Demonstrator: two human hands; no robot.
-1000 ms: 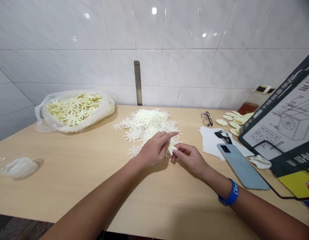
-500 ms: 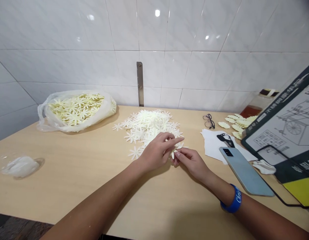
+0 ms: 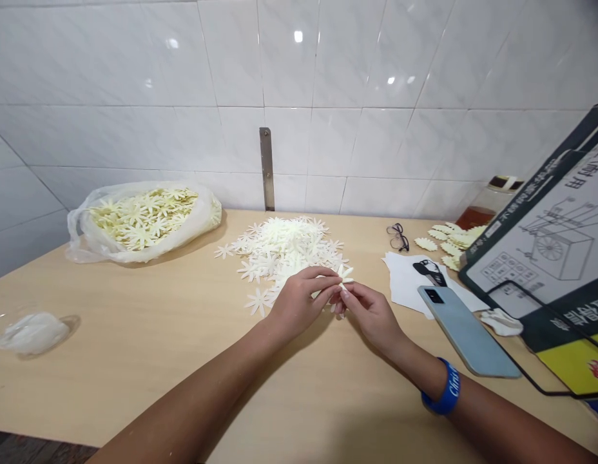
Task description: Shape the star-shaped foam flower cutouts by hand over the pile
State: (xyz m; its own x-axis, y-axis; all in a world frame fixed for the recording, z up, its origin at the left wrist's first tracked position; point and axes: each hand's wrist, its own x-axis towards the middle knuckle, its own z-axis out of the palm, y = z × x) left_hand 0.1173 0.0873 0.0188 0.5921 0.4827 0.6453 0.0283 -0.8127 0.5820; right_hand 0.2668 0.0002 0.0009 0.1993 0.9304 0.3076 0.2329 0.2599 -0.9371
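Between my two hands is a pale cream flower cutout (image 3: 346,273) with narrow petals, partly hidden by the fingers. My left hand (image 3: 303,295) pinches it from the left with the fingertips. From the right, my right hand (image 3: 369,312) grips it between thumb and fingers, and a blue wristband (image 3: 443,386) circles that wrist. Just behind the hands lies a heap of loose white flower cutouts (image 3: 289,241) on the wooden table (image 3: 149,348). A single cutout (image 3: 258,301) rests at the heap's front left, near my left hand.
At the back left stands a plastic bag (image 3: 207,222) of yellowish flower cutouts. A clear container (image 3: 31,334) sits far left. On the right are glasses (image 3: 398,237), white paper (image 3: 400,277), a light blue phone (image 3: 468,332), scalloped cream pieces (image 3: 446,238), a jar (image 3: 487,203) and a printed box (image 3: 560,238).
My left fingers, with the index stretched out before, have closed onto the flower cutout. Its petals now stand up more between my fingertips. The camera view has shifted slightly.
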